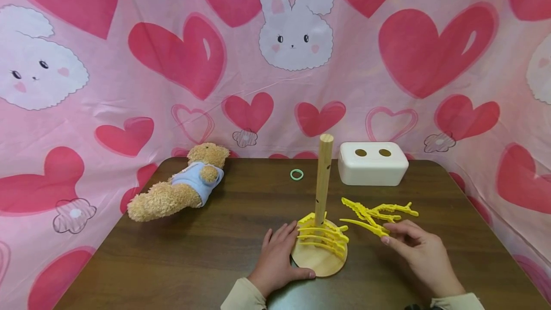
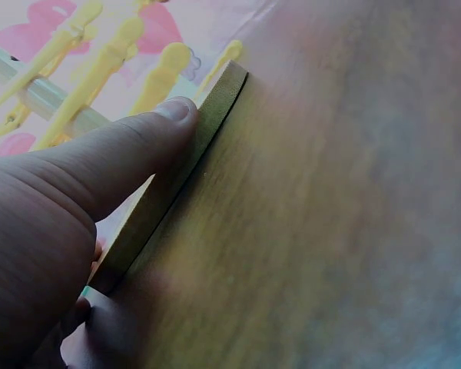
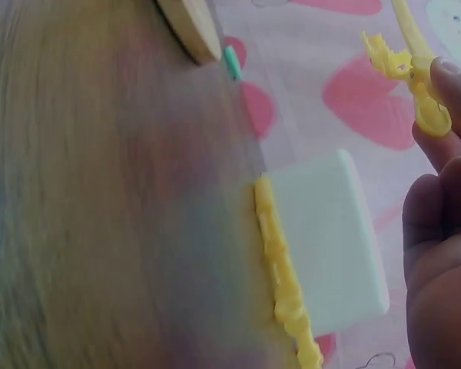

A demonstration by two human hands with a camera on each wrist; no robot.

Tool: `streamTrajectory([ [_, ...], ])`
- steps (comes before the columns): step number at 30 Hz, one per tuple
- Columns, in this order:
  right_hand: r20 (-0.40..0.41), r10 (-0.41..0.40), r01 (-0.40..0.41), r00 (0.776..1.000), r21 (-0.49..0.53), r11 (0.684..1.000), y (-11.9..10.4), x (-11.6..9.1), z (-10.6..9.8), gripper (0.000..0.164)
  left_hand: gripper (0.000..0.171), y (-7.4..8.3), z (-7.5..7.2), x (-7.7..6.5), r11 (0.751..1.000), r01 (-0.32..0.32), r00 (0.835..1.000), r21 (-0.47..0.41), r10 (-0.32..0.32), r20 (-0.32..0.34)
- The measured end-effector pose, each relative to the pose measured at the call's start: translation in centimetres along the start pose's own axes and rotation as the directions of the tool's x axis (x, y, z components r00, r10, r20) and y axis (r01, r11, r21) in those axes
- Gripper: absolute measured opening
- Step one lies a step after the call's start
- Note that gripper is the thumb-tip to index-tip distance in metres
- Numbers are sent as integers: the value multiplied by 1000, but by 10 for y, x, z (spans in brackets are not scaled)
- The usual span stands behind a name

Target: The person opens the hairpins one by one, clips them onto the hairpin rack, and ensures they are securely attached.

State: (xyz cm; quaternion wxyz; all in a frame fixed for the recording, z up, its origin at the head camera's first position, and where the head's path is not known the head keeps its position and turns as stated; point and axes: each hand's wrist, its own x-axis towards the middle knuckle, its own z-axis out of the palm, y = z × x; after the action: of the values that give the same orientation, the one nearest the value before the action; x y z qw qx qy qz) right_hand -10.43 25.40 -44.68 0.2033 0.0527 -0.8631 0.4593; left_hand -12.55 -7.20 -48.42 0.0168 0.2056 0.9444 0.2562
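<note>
Yellow clip (image 1: 366, 225), pinched in a person's right hand (image 1: 424, 255) just right of a wooden stand (image 1: 320, 265) braced by the spread left hand (image 1: 277, 263), could snag the clips (image 1: 330, 240) crowding the post (image 1: 324, 181) if brought in too low.

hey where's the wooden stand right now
In the head view, the wooden stand is on the table, right of center, with the left hand at its left and the white two-holed box behind, rightward.

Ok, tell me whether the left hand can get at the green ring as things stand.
Probably yes: bare table lies between the left hand and the green ring, the wooden pole standing right of that path. It would likely leave the round base it touches.
</note>
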Motion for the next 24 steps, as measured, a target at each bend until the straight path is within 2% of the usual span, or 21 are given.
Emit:
streamTrajectory([
  [8, 12, -27, 27, 1000, 46, 999, -12, -5, 4, 24, 104, -1, 1, 1, 1000, 5, 1000, -5, -5, 4],
  [16, 59, -35, 31, 998, 69, 997, -21, -8, 11, 24, 104, -2, 2, 1, 1000, -2, 1000, -1, 2, -4],
  [24, 48, -53, 47, 997, 104, 993, -29, -11, 17, 26, 104, -2, 2, 1, 1000, -2, 1000, -4, 2, -1],
])
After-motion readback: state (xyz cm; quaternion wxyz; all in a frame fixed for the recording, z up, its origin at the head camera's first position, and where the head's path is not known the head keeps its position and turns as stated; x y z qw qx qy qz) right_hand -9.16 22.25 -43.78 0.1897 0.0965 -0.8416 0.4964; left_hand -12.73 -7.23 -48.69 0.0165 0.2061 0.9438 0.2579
